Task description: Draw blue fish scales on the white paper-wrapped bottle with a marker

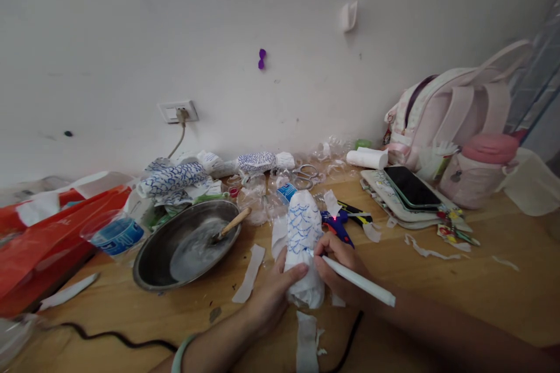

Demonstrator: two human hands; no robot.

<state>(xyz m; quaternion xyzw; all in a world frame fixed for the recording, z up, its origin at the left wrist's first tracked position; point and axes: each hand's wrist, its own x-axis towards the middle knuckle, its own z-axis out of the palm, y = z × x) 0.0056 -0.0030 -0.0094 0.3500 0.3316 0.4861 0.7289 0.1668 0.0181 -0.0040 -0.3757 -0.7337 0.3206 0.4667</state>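
A white paper-wrapped form (304, 224) stands near the table's front middle, its upper part covered with blue scale-like lines. My left hand (273, 288) grips its lower left side, the thumb lying across the front. On the right, my right hand (339, 262) is closed around a white marker (361, 282), whose tip end meets the paper at the form's middle. The tip itself is hidden by my fingers. Just behind my right hand lies a blue glue gun (336, 227) with a small red light.
At left are a metal bowl (188, 245) with cloudy liquid and a brush, a plastic cup (116, 236) and a red bag (61, 239). Behind lie scale-patterned wrapped forms (175, 179). A phone (411, 187), pink bottle (479, 172) and backpack (455, 105) stand right. Paper strips lie around.
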